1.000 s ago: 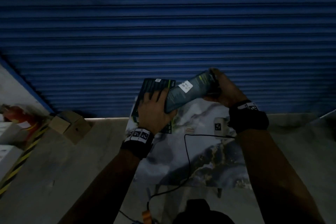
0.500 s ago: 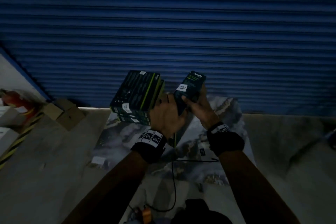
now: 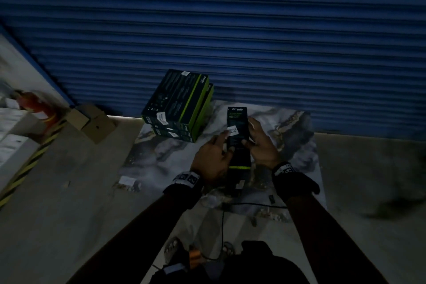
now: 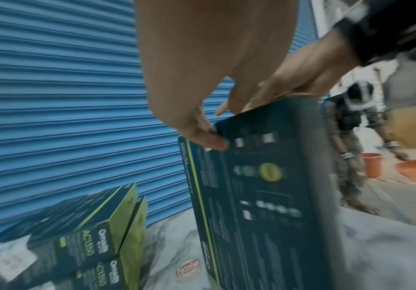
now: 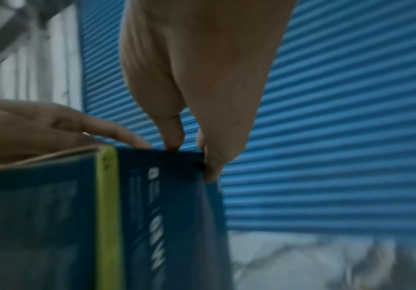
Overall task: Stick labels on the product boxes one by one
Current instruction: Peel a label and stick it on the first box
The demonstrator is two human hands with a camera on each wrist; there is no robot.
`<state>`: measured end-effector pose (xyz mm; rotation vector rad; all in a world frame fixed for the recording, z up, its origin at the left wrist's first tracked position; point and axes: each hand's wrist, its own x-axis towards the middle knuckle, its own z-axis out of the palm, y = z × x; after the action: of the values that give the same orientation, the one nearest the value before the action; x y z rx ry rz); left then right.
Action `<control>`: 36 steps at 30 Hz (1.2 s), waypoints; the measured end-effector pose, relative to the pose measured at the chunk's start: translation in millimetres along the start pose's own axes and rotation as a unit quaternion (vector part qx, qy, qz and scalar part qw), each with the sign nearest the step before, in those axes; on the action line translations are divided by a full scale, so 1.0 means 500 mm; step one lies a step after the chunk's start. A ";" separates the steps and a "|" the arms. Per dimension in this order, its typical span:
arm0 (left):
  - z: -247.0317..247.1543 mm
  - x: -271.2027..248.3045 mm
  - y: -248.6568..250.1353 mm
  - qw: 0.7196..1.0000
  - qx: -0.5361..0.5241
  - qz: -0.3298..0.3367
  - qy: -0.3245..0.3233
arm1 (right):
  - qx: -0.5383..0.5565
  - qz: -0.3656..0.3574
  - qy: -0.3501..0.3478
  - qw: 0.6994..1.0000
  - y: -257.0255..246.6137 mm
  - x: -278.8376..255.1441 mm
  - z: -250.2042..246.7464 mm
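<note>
A dark product box (image 3: 238,145) with a green stripe stands on end on the marbled sheet (image 3: 292,136), narrow side up, between both hands. A white label (image 3: 232,131) sits on that side. My left hand (image 3: 224,143) holds the box from the left, fingers lying by the label; in the left wrist view its thumb (image 4: 209,141) presses the box (image 4: 263,196). My right hand (image 3: 250,136) grips the right side; in the right wrist view its fingertips (image 5: 174,137) and thumb pinch the top edge of the box (image 5: 152,215). Two labelled boxes (image 3: 177,106) lie stacked at the left.
A blue roller shutter (image 3: 230,18) closes the back. Small cardboard boxes (image 3: 92,122) and white cartons (image 3: 13,145) lie at the left. A black cable (image 3: 253,204) crosses the sheet near me. Another person (image 4: 350,137) and an orange bucket (image 4: 371,164) are off to the right.
The box has come down from a raised tilt to stand on the sheet, turned narrow side up. Both hands came down with it, and my left fingers now lie by the label.
</note>
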<state>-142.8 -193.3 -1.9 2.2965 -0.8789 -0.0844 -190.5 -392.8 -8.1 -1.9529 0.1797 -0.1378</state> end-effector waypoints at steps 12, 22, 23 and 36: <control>-0.012 0.090 -0.107 0.993 -0.021 0.099 -0.059 | -0.098 0.005 -0.122 0.988 -0.038 0.008 0.005; -0.021 0.115 -0.104 0.980 0.107 0.167 0.006 | -0.226 0.011 -0.109 0.968 -0.005 0.026 0.006; -0.021 0.114 -0.099 0.977 0.135 0.166 0.023 | -0.258 -0.008 -0.119 0.959 0.001 0.025 -0.004; -0.013 0.147 -0.063 0.971 0.189 0.146 0.001 | -0.308 -0.089 -0.043 0.946 -0.001 0.042 -0.061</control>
<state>-66.2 -217.5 -3.9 2.4764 -1.3142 0.2335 -175.5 -424.1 4.2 -2.5946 -0.0201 -0.1214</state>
